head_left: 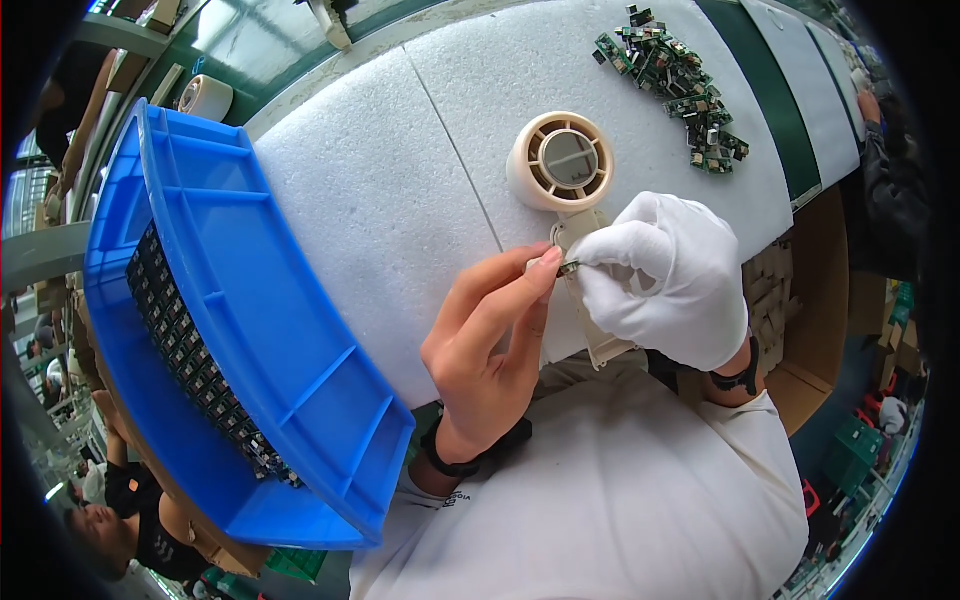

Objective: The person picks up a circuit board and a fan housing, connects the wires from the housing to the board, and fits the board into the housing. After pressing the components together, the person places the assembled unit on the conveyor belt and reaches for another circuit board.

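Note:
My bare left hand [490, 345] and my white-gloved right hand [675, 275] meet fingertip to fingertip. Between them they pinch a small green circuit board [569, 268], mostly covered by the fingers. Below it, a cream handheld fan lies on the white foam sheet, its round, spoked head [560, 162] pointing away from me. Its long, shallow cream handle shell [603, 346] runs under my hands toward my lap. Thin pale wire [557, 232] shows at the top of the shell. My right hand hides much of the handle.
A blue plastic bin [270, 290] stands at the left, with rows of dark circuit boards [195, 360] inside. Loose green boards [675, 85] lie heaped on the foam at the far right. An open cardboard box [815, 300] is beside my right arm. Other people work nearby.

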